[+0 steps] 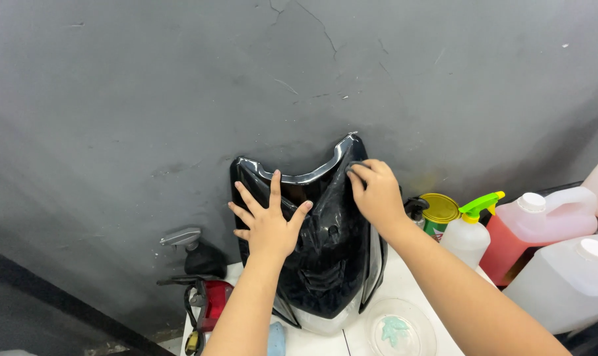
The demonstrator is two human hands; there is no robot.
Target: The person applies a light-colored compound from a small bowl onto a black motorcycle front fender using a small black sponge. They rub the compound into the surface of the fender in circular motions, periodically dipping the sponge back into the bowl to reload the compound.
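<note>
Far left, a red motorcycle tail-light unit (213, 300) and a dark trigger sprayer (192, 247) sit against the grey wall (147, 99); just right of them the left hand (267, 221) lies flat, fingers spread, holding nothing, pressed on a glossy black scooter front fairing (325, 264) standing upright on the white table (404, 283), leaning on the wall. The right hand (377, 193) curls its fingers over a small dark pad (353, 166) at the fairing's upper right edge. Further right: yellow-lidded can (439, 211), green-trigger spray bottle (472, 227), pink-liquid jug (543, 221), white jug (569, 280); near, a clear dish (401, 326).
</note>
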